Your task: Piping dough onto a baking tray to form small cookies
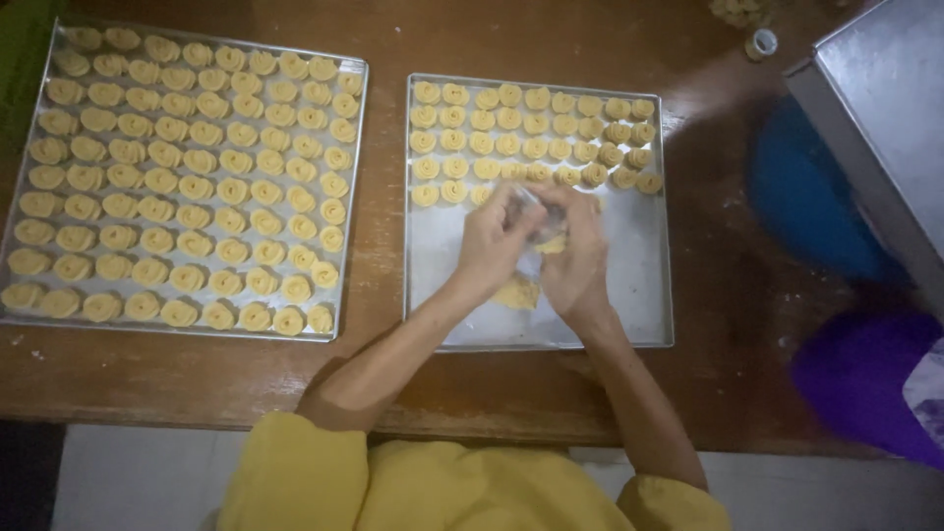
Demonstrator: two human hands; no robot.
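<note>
My left hand (492, 236) and my right hand (575, 258) meet over the right metal tray (639, 305), both wrapped around a clear piping bag (539, 228) of yellow dough. The bag's lower part with dough (518, 292) hangs between my wrists. Rows of piped yellow cookies (536, 123) fill the far part of this tray; its near part is bare. The bag's tip is hidden by my fingers.
A second metal tray (10, 236) on the left is full of piped cookies (187, 187). All rests on a brown wooden table (383, 236). A blue object (806, 197), a purple object (865, 379) and a metal box (885, 108) stand at the right.
</note>
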